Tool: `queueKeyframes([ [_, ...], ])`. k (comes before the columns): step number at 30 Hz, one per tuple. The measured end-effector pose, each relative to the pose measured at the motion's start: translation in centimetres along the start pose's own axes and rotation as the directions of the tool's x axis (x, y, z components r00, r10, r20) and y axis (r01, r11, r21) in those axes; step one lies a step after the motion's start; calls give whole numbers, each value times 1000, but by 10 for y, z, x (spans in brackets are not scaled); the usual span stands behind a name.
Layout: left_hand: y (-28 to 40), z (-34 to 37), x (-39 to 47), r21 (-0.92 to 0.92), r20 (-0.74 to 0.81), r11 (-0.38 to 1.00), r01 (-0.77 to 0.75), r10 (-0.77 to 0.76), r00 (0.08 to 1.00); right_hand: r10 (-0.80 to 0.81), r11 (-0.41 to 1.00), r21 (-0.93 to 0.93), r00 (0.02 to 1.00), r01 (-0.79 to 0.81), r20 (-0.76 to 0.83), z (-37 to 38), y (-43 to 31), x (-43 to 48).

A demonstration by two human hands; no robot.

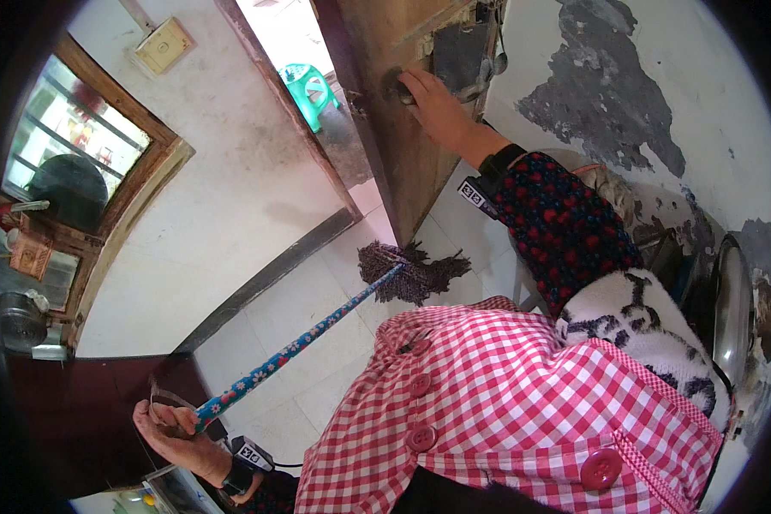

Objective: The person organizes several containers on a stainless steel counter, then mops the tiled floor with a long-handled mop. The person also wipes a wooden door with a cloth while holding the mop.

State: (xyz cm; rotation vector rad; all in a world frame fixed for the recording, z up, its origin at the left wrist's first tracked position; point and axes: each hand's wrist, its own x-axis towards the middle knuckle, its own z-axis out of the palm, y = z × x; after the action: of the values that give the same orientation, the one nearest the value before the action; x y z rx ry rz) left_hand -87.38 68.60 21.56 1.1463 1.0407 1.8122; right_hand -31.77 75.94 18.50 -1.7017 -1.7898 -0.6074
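Observation:
My left hand [178,440] is closed around the top end of a mop handle [305,337], blue with a floral print. From there the handle slants down and away to a dark, stringy mop head [411,273] on the tiled floor, by the lower edge of a door. With my right arm stretched out, my right hand [440,112] grips the round knob [399,90] of that worn wooden door [417,138]. My fingers partly hide the knob. The door stands ajar.
Through the gap a green plastic stool [310,93] shows outside. On the left are a white wall [231,193] with a light switch [162,46] and a barred window [80,138]. A metal basin [731,308] leans at the right, beneath peeling plaster [607,83]. Dark red cabinet fronts [83,405] stand at lower left.

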Motion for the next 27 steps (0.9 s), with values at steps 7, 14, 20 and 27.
queueKeyframes([
  [7,49,30,14,67,-27,979,-191,193,981,53,999,3,998,-53,28,-3,4,-3],
  [14,74,59,13,213,0,924,-317,325,946,75,995,65,997,-76,26,-51,10,-45],
  [20,51,97,14,-27,127,976,-218,219,967,100,994,42,994,-102,51,-100,22,-82],
  [27,37,148,12,-53,203,983,-176,183,962,212,972,93,976,-216,47,-147,40,-121],
])
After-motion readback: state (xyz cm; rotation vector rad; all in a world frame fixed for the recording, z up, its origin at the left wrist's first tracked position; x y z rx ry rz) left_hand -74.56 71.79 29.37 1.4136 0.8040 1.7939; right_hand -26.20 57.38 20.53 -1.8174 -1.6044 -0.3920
